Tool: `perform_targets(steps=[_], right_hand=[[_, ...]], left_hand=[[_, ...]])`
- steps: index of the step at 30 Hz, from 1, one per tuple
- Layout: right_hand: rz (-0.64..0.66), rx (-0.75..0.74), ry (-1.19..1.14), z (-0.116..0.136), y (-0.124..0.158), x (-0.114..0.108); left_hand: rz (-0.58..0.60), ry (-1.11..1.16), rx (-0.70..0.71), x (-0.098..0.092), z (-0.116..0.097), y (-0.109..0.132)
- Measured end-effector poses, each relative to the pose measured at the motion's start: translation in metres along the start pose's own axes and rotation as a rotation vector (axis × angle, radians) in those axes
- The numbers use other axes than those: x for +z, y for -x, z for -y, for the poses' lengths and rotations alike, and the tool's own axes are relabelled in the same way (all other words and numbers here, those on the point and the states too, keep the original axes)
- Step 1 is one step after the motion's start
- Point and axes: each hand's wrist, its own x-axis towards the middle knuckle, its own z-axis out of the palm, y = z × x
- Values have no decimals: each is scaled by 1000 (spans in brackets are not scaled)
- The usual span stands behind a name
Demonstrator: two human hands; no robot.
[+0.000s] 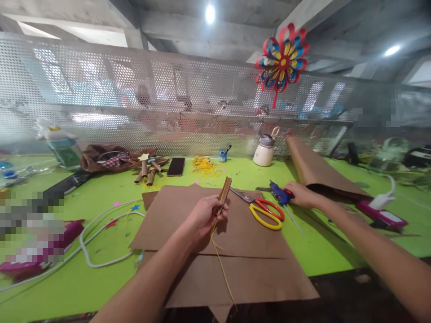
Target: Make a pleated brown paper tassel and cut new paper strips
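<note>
My left hand [205,215] is closed around a narrow folded piece of brown paper [225,188], held tilted above the brown sheets. A thin yellow string [220,260] hangs down from that piece across the paper. On the right, my right hand [299,195] is closed on a blue glue gun [281,195], whose body points left; its handle is partly hidden by my fingers. Between the two hands lie scissors [266,213] with red and yellow handles, their blades reaching toward the folded piece.
Stacked brown paper sheets [168,224] cover the front of the green table [107,287]. At the back are rolled paper pieces [148,172], a phone [176,167], yellow shreds [204,165] and a white bottle [263,152]. A white cable [97,264] loops at left; a power strip [380,215] lies right.
</note>
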Motion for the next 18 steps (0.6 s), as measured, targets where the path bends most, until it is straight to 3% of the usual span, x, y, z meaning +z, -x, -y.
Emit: perform_targets(steps=[3, 5, 9, 13, 15, 18], right_hand=[[-3, -17, -6, 4, 0, -12], [-75, -19, -76, 22, -4, -23], [-181, -41, -562, 97, -13, -30], [-198, 26, -1018, 178, -22, -12], [-222, 74, -1114, 205, -23, -3], [-283, 111, -1156, 225, -21, 2]], left_hand=[[-7, -6, 27, -1, 0, 1], [3, -18, 33, -1, 1, 1], [57, -40, 54, 1, 2, 2], [33, -136, 120, 7, 5, 3], [21, -230, 156, 9, 6, 3], [17, -358, 176, 12, 9, 3]])
